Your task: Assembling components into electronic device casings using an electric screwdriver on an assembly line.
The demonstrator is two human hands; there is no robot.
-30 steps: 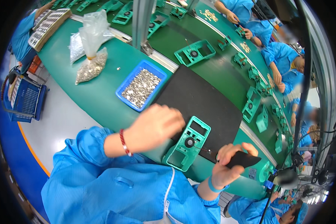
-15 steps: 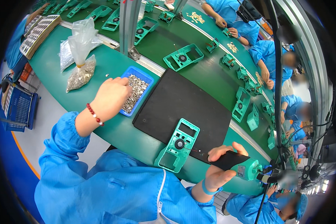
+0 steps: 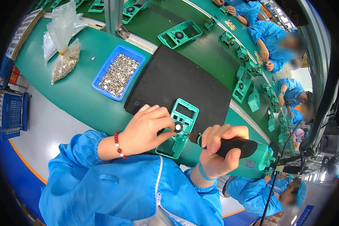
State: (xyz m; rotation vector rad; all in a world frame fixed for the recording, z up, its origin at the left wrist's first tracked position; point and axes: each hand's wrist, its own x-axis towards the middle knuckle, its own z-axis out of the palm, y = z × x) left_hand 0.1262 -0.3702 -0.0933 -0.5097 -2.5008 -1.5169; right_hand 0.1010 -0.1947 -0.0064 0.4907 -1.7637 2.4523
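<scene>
A green plastic housing (image 3: 194, 115) lies across the near edge of the black mat (image 3: 177, 81), with a round black speaker (image 3: 178, 127) in its middle. At the speaker's edge, the thumb and forefinger of my left hand (image 3: 148, 128) are pinched together; whatever they hold is too small to make out. My right hand (image 3: 224, 145) is wrapped round a black-and-green electric screwdriver (image 3: 248, 154). It is held sideways, its bit pointing left to the housing beside the speaker, close to my left fingertips. Whether the bit touches anything is unclear.
Left of the mat stands a blue tray (image 3: 98, 83) of small metal parts. Beyond it is a tied plastic bag (image 3: 66, 62) of similar parts. Another green housing (image 3: 180, 34) rests on the belt behind a metal rail. Co-workers (image 3: 267, 45) sit along the far side.
My left hand has come from the blue tray to the housing. The electric screwdriver in my right hand has moved with its bit up to the speaker. The view has shifted.
</scene>
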